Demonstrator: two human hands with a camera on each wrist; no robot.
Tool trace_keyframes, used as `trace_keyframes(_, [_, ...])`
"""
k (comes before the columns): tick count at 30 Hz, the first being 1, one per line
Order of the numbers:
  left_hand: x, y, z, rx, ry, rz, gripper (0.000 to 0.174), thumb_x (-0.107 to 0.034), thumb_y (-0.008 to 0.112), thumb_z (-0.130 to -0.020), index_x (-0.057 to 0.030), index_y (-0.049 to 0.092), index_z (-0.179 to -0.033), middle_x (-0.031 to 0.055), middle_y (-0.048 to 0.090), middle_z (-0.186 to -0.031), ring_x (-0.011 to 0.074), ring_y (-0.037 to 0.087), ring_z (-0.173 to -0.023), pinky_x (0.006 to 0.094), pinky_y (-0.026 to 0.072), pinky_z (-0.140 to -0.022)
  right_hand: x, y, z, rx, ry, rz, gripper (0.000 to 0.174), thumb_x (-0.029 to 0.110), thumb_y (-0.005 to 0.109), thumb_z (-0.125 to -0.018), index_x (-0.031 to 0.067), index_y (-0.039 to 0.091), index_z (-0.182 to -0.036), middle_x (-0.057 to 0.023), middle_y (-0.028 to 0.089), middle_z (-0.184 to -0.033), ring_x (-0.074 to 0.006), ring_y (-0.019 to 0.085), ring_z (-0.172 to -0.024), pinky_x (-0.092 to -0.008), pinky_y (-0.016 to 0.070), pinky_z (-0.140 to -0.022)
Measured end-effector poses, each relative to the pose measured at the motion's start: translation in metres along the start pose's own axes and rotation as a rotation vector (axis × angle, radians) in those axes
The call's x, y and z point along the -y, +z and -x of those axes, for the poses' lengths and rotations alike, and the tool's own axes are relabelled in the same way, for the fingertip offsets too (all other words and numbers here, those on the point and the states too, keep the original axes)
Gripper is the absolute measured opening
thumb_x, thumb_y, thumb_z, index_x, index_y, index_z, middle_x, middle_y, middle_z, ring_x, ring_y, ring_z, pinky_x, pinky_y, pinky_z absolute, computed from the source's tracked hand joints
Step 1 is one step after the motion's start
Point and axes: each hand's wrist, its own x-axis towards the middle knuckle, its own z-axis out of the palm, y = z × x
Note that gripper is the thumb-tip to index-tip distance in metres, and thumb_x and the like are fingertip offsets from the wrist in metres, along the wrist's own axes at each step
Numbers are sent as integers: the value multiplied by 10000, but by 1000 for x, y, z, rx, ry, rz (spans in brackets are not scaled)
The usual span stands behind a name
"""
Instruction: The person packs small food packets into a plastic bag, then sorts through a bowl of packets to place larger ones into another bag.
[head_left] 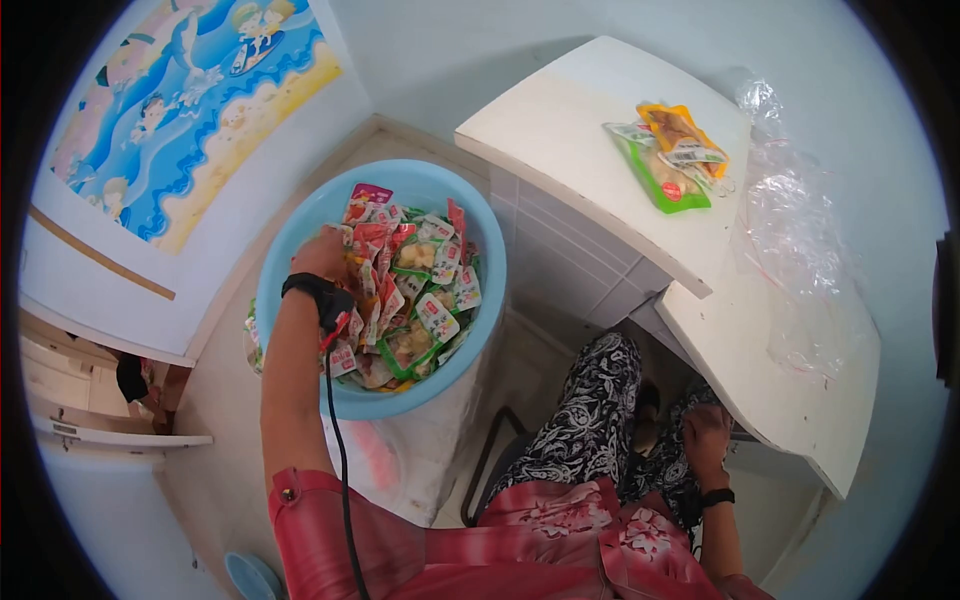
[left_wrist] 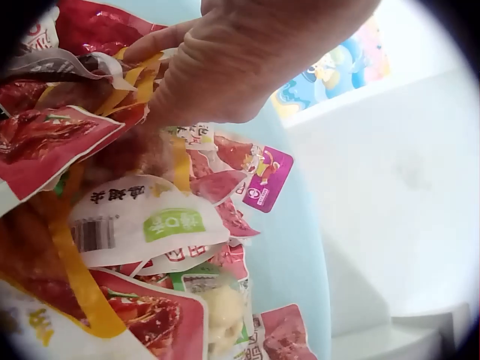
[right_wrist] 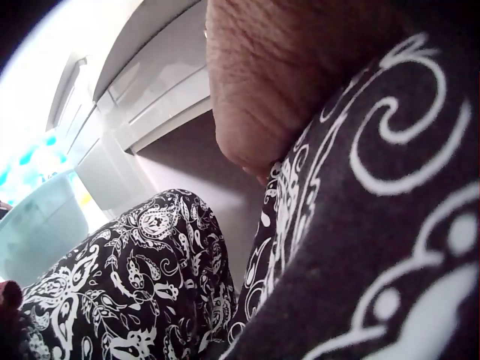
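My left hand reaches into a light blue tub heaped with small sealed snack packets. In the left wrist view its fingers go in among the packets, beside a yellow-edged packet; the fingertips are partly hidden, and I cannot tell whether they grip it. A white-backed packet and a purple-cornered packet lie below the hand. My right hand rests on the black-and-white patterned trousers near the knee, holding nothing, its fingers mostly hidden in the right wrist view.
On the white tabletop to the right lie a green-edged packet and a yellow-edged packet. Clear plastic bags spread over the lower white surface. A dark cable runs along the left arm. Another person's arm shows at far left.
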Motion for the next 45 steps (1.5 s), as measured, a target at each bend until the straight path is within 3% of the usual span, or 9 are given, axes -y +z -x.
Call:
trace_keyframes(8, [32,12,-16,96,-62,-66,278,-204,804,-769,-25,716,-962,197,698,-1091,397,656,-1106,489,541,-933,1,4,-3,3,-67,21,75,28,695,-753,59,711,-820,-98,716,-902,-296,651,-1037,-483,473,-992])
trace_keyframes(11, [39,7,-11,69,169,-145,217,-185,756,-799,-51,732,-967,202,711,-1094,398,649,-1108,489,539,-921,3,2,-6,1,-72,30,69,27,695,-758,57,708,-819,-97,710,-893,-298,648,-1037,-484,472,-991])
trace_keyframes(20, [-2,-36,38,78,345,-19,416,-206,733,-790,-129,732,-1199,191,709,-1138,387,647,-1113,479,514,-970,-4,7,-7,49,-55,15,72,28,682,-781,51,715,-841,-104,724,-927,-308,644,-1051,-494,468,-987])
trace_keyframes(29, [-50,-32,53,68,596,-461,131,-124,641,-842,-77,761,-868,149,744,-912,362,714,-888,476,568,-793,-4,6,-2,3,-86,-19,102,7,668,-767,34,717,-852,-119,717,-924,-326,641,-1049,-492,459,-1001])
trace_keyframes(32, [-36,-46,73,-280,695,-265,132,-104,632,-842,-52,752,-828,184,709,-799,381,711,-860,487,568,-758,-7,7,-1,-12,-95,-33,106,-5,665,-765,34,715,-850,-121,714,-924,-326,642,-1052,-493,454,-1010])
trace_keyframes(35, [-34,-78,72,-104,424,-269,124,-92,629,-846,-6,714,-818,199,699,-812,404,698,-831,489,567,-735,-8,8,1,-24,-70,-75,103,-12,665,-763,34,709,-844,-123,714,-930,-325,643,-1059,-494,452,-1019])
trace_keyframes(38, [-21,-110,88,-146,335,249,133,-65,619,-884,46,677,-840,215,697,-851,370,714,-790,448,590,-687,-11,10,2,-28,-46,-106,97,-13,665,-762,35,703,-838,-124,714,-935,-324,644,-1062,-496,451,-1018])
trace_keyframes(39, [-21,-118,97,-50,220,598,170,-74,610,-950,73,679,-900,174,716,-906,274,724,-782,384,612,-663,-11,11,3,-29,-38,-111,95,-13,665,-762,35,702,-836,-124,714,-937,-324,644,-1062,-496,451,-1017])
trace_keyframes(45, [-63,-169,141,-158,182,1040,232,-157,623,-994,49,706,-1062,104,723,-928,179,715,-844,352,628,-681,-16,12,9,-80,-42,-131,85,-11,658,-764,33,693,-829,-126,710,-952,-333,649,-1051,-492,467,-981])
